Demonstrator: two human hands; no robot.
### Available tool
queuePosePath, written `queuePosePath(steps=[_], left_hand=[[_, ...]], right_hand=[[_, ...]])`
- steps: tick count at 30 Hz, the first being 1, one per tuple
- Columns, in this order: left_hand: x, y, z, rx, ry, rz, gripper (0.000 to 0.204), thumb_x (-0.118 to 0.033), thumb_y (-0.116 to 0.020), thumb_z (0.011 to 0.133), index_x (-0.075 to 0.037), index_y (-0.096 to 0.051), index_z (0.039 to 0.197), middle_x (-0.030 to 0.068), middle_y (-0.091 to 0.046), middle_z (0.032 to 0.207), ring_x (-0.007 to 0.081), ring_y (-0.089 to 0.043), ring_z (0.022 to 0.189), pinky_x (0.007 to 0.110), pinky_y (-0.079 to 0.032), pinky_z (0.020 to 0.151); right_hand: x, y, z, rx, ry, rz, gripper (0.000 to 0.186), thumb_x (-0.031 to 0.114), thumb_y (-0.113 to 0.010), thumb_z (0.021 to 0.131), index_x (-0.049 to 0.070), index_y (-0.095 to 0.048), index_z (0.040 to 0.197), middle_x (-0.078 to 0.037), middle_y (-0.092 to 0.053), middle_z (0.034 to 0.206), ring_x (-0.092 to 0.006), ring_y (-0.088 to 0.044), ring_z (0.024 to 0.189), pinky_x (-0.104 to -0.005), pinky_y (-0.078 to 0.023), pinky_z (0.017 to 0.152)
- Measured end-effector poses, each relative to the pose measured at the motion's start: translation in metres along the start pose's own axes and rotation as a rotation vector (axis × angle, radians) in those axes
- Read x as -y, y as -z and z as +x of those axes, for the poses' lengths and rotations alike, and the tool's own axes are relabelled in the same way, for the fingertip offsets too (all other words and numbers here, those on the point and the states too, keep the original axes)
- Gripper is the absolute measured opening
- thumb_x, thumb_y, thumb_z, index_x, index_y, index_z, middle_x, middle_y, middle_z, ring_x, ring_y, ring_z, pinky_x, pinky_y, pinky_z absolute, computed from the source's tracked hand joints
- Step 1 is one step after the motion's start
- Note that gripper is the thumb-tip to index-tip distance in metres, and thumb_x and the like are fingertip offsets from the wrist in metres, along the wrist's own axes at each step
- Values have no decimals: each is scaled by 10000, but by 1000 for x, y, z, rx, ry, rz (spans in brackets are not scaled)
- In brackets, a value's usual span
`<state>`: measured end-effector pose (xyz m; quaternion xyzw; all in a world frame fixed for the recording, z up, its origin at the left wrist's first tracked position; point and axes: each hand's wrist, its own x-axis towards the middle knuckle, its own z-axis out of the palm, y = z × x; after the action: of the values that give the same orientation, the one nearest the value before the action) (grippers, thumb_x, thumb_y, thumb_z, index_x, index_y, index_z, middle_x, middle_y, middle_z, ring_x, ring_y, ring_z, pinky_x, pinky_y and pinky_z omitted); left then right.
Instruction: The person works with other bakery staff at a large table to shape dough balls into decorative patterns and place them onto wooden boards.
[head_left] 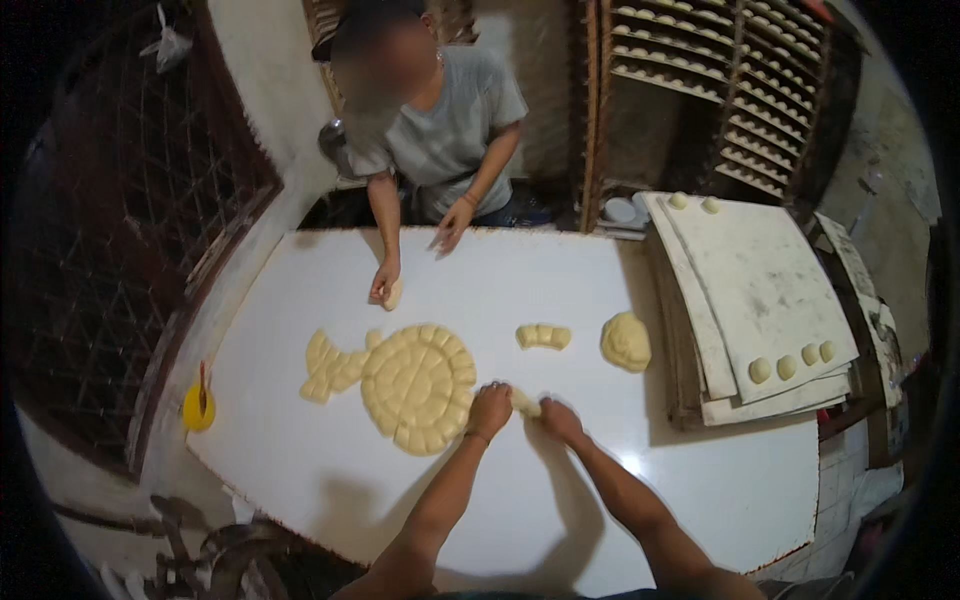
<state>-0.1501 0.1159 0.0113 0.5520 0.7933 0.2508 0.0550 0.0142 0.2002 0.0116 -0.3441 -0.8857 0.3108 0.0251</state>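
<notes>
A small strip of pale dough (525, 404) stretches between my two hands over the white table. My left hand (490, 408) is closed on its left end, and my right hand (559, 420) grips the right end. Just left of my left hand lies a large round of dough (418, 388), cut into many portions. A smaller cluster of cut dough (334, 367) adjoins it on the left. Beyond my hands sits a short row of cut dough pieces (543, 337), with an uncut lump of dough (626, 341) to its right.
Across the white table (700, 490) stands a co-worker (450, 130), one hand at a dough piece (393, 294). Stacked boards (760, 290) with several dough balls occupy the right side. Behind are racks of filled trays (670, 45). A yellow round object (198, 407) is at the left edge.
</notes>
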Motion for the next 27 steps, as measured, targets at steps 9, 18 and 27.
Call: queuePosePath(steps=[9,18,27], left_hand=[[-209,-33,-189,607,-249,-581,721,-367,-754,745,42,-374,1202,230,-371,1207,263,-379,1165,414,-335,970],[-345,-5,-168,1485,-170,-952,364,-195,-681,827,-47,-483,1093,54,-572,869,134,-559,677,272,-495,567],[-305,-152,-204,-59,-730,-400,195,-153,-504,877,34,-553,900,194,-557,827,298,-564,703,407,-471,695]], right_hand=[[-6,48,-327,-551,-453,1867,342,239,-573,900,10,-473,1133,-93,-562,1034,-212,-560,950,-352,-469,833],[-69,188,-490,-1711,-110,1555,219,165,-689,816,39,-544,922,-36,-569,812,-136,-560,769,-306,-473,707],[-259,92,-536,-1360,-868,423,444,207,-613,841,-26,-512,1204,-195,-487,1284,-326,-441,1200,-404,-345,1021]])
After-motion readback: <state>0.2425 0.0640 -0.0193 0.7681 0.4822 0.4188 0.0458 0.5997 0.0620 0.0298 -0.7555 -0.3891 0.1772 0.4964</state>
